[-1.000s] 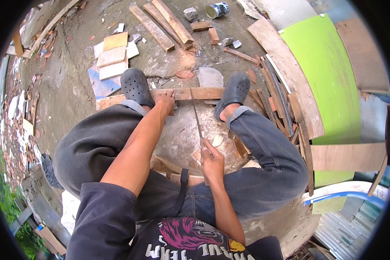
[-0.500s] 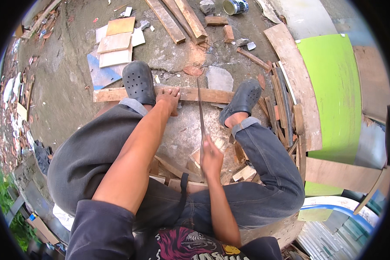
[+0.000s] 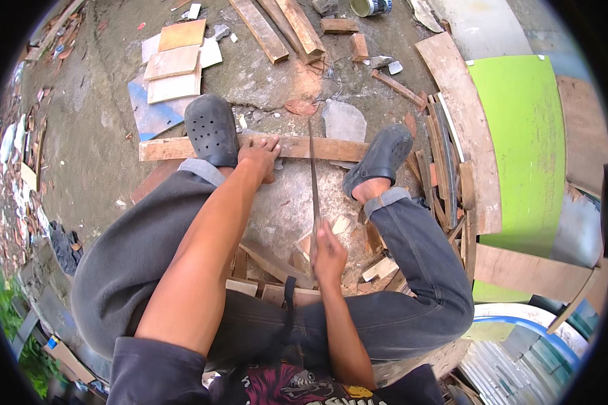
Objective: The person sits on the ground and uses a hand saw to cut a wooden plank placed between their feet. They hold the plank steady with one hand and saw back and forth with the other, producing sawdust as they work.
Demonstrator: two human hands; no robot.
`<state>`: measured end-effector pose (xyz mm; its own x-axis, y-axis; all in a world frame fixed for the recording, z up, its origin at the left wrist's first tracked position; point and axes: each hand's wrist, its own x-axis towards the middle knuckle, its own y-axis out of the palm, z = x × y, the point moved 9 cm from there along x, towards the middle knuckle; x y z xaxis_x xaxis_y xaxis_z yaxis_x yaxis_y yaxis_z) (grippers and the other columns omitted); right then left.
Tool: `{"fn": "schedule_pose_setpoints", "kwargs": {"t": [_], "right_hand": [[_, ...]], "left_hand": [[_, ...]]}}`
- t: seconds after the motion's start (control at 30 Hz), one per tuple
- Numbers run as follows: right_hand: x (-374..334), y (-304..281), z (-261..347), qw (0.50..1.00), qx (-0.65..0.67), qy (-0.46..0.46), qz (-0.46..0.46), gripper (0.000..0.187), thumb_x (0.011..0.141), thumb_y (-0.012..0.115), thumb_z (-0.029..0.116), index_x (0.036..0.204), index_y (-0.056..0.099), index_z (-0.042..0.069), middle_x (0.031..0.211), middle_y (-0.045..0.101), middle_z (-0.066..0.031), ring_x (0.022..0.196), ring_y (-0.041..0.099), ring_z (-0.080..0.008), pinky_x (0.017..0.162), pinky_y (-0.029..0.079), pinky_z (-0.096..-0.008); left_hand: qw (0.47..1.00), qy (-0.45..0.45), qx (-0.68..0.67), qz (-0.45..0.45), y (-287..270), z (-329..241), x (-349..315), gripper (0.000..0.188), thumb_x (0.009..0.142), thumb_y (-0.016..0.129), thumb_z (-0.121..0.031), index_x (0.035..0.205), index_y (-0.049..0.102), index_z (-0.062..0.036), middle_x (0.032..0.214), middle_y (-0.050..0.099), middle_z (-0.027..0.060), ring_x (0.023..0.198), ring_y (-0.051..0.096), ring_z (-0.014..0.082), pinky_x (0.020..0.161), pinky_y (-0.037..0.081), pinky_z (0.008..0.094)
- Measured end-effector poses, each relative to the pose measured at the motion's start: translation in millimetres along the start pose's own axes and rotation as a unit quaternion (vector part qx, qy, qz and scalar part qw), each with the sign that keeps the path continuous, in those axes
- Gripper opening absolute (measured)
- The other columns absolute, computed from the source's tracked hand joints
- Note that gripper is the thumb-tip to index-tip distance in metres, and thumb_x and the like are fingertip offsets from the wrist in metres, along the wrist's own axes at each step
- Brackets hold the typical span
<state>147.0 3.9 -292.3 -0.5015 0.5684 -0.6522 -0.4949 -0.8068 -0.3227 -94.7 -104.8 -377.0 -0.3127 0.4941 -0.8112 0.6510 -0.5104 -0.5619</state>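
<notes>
A wooden plank (image 3: 300, 146) lies crosswise in front of me, its left part under my left clog (image 3: 211, 128) and its right end at my right clog (image 3: 380, 160). My left hand (image 3: 259, 156) grips the plank just right of the left clog, fingers over its top and thumb toward the near edge. My right hand (image 3: 330, 256) is closed round the near end of a handsaw (image 3: 314, 179), seen almost edge-on. The blade crosses the plank between my left hand and right clog. How deep it sits in the wood cannot be made out.
Square wood pieces (image 3: 173, 62) are piled at the far left. Long beams (image 3: 263, 30), a can (image 3: 370, 7) and a flat stone (image 3: 344, 121) lie ahead. Stacked strips (image 3: 439, 158) and a green panel (image 3: 517, 135) stand right. Wood offcuts (image 3: 380, 270) litter the ground between my legs.
My right hand has drawn slightly back toward me with the handsaw. My left hand and both feet keep their places on and by the plank.
</notes>
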Motion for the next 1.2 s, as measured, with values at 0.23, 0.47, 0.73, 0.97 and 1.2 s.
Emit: {"fn": "schedule_pose_setpoints", "kwargs": {"t": [0.23, 0.47, 0.73, 0.97, 1.2], "right_hand": [[91, 44, 7, 0.993, 0.115, -0.024, -0.003, 0.04, 0.103, 0.057, 0.023, 0.14, 0.056, 0.007, 0.066, 0.046, 0.0057, 0.057, 0.04, -0.0036, 0.051, 0.034, -0.022], [2, 4, -13, 1.0, 0.001, -0.015, -0.014, 0.041, 0.102, 0.059, 0.023, 0.139, 0.057, 0.005, 0.068, 0.052, 0.0037, 0.058, 0.043, -0.0048, 0.053, 0.038, -0.0242], [90, 47, 10, 0.999, 0.05, -0.014, -0.018, 0.044, 0.102, 0.058, 0.031, 0.139, 0.057, 0.008, 0.066, 0.043, 0.0037, 0.061, 0.038, -0.0067, 0.057, 0.038, -0.0267], [12, 4, -38, 0.996, 0.006, -0.081, -0.032, 0.042, 0.103, 0.058, 0.032, 0.137, 0.059, 0.007, 0.083, 0.062, -0.0044, 0.074, 0.054, -0.0095, 0.068, 0.044, -0.026], [93, 38, -7, 0.997, 0.04, -0.053, -0.035, 0.044, 0.1, 0.062, 0.033, 0.138, 0.059, 0.011, 0.072, 0.06, -0.0015, 0.064, 0.049, -0.0079, 0.063, 0.043, -0.0259]], "left_hand": [[1.0, 0.005, 0.0, 0.016, -2, -1, 11, 0.095, 0.083, 0.068, -0.042, 0.16, 0.019, -0.0159, 0.168, 0.007, 0.0003, 0.151, 0.024, 0.0201, 0.117, 0.032, 0.0415], [1.0, 0.008, 0.001, 0.007, 1, 2, 6, 0.095, 0.082, 0.069, -0.041, 0.159, 0.02, -0.0166, 0.168, 0.007, 0.0004, 0.151, 0.023, 0.0195, 0.117, 0.031, 0.0421], [0.999, 0.009, 0.032, 0.005, 2, -5, 7, 0.098, 0.08, 0.07, -0.046, 0.159, 0.021, -0.0158, 0.168, 0.009, 0.0028, 0.151, 0.025, 0.0222, 0.118, 0.029, 0.0429], [0.999, 0.017, 0.031, 0.005, 0, -6, 4, 0.097, 0.081, 0.069, -0.048, 0.159, 0.022, -0.0158, 0.168, 0.01, 0.0043, 0.15, 0.026, 0.0224, 0.119, 0.027, 0.0439], [0.999, -0.003, 0.046, -0.005, -8, -9, 3, 0.099, 0.081, 0.071, -0.048, 0.16, 0.018, -0.0212, 0.168, 0.006, -0.0026, 0.151, 0.024, 0.0177, 0.121, 0.023, 0.0453]]}}
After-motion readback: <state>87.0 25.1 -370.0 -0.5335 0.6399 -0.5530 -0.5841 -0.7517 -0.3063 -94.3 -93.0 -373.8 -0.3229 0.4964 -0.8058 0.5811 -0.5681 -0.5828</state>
